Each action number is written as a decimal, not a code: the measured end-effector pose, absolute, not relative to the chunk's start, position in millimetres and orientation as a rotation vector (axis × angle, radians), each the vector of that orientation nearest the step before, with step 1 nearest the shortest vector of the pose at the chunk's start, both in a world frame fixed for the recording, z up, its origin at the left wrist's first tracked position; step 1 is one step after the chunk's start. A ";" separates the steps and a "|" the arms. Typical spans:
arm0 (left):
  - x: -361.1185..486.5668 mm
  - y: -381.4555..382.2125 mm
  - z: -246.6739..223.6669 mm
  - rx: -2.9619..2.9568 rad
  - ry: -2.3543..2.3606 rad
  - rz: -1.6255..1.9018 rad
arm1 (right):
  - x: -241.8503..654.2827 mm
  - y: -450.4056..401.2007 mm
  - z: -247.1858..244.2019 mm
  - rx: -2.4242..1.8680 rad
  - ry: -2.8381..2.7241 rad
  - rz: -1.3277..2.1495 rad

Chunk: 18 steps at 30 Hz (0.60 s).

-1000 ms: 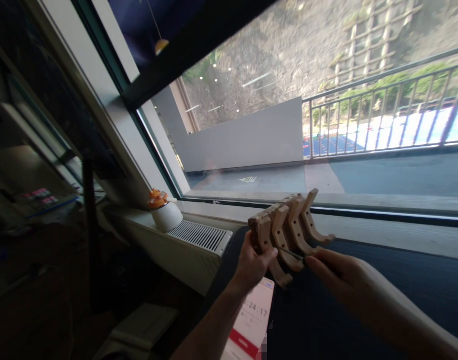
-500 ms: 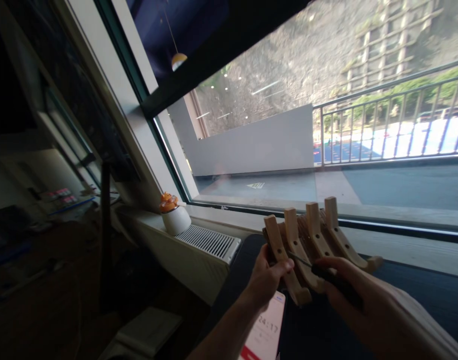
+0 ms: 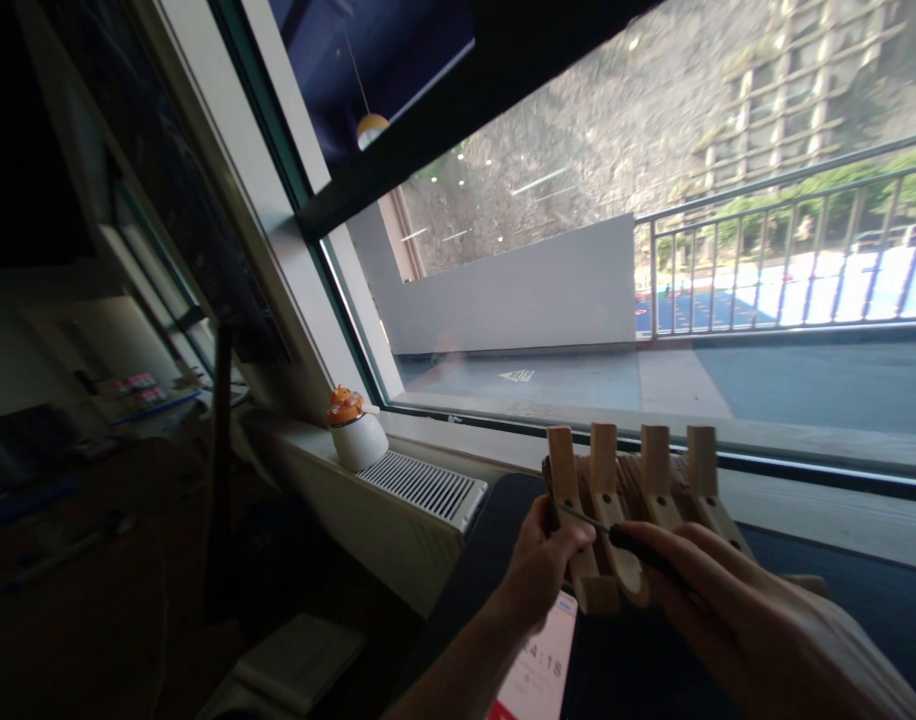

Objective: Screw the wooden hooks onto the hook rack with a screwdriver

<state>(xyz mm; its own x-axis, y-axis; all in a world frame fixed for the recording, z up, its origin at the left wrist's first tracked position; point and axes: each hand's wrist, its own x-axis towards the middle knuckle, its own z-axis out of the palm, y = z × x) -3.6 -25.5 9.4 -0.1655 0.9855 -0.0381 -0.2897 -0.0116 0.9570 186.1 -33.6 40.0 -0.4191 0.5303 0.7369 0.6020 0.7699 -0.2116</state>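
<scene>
A wooden hook rack (image 3: 655,468), with several pale curved pegs on a brown slatted back, is tilted over the dark tabletop. My left hand (image 3: 539,565) is closed around its leftmost peg, thumb across the front. In my right hand (image 3: 717,590) is a screwdriver (image 3: 632,541) with a dark handle. Its thin shaft points left, and the tip is at or very near the dark hole in the leftmost peg. Whether a screw sits there is too small to tell. My right hand covers the rack's lower right part.
Beneath my left forearm lies a phone (image 3: 537,665) with a timer on its screen. A white pot with an orange top (image 3: 359,440) stands on the vented radiator (image 3: 420,494) to the left. Behind the rack runs a large window (image 3: 503,300) above a sill.
The rack has turned more upright, its pegs facing me more squarely. The screwdriver tip has shifted onto the leftmost peg's hole area. Both hands keep their hold.
</scene>
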 end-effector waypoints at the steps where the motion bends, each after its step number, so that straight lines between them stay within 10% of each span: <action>1: -3.3 -25.2 9.5 0.885 1.118 1.450 | 186.6 -32.8 38.5 -0.847 -2.115 -0.127; 18: -8.6 -20.2 9.7 1.213 1.131 1.635 | 154.5 -35.9 60.3 -0.745 -2.204 -0.309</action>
<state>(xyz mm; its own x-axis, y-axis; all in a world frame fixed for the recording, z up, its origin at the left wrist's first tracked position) -8.6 -20.2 9.7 -0.2297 0.9367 0.2643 -0.0830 -0.2894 0.9536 154.5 -35.9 60.3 -0.5295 0.4128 0.7411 0.6008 0.7993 -0.0159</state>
